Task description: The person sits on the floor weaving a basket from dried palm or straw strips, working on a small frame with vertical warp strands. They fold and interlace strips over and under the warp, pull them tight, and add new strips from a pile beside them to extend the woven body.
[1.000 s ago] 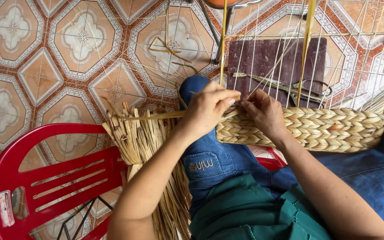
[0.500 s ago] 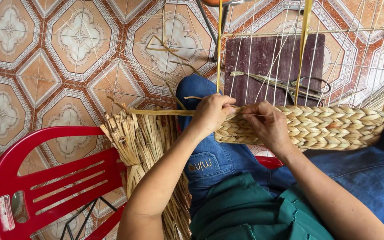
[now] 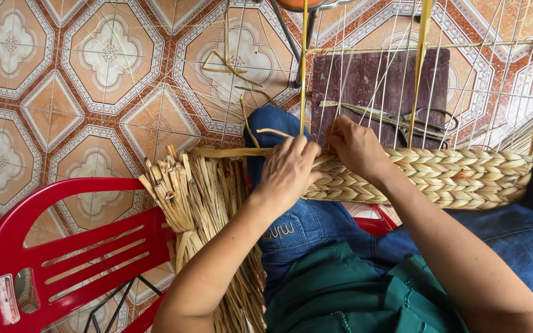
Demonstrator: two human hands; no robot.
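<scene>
Straw-coloured braided weaving point(image 3: 439, 176) runs across the person's lap, its left end under both hands. The left hand point(image 3: 288, 172) lies on that end with fingers curled over a flat dry strand point(image 3: 229, 152) that sticks out leftward; whether it pinches the strand I cannot tell. The right hand point(image 3: 356, 145) sits just beside it, fingers bent down among the thin upright strings point(image 3: 380, 80), gripping at the braid's top edge. Open tiled floor point(image 3: 81, 92) spreads to the left. A bundle of dry reeds point(image 3: 202, 209) leans on a red plastic chair point(image 3: 63, 246), which bears a small pale sticker point(image 3: 7, 299) near its corner. Scissors point(image 3: 414, 120) rest on a dark board point(image 3: 365, 77) behind the strings. Compared with half a second ago, the hands sit closer together.
</scene>
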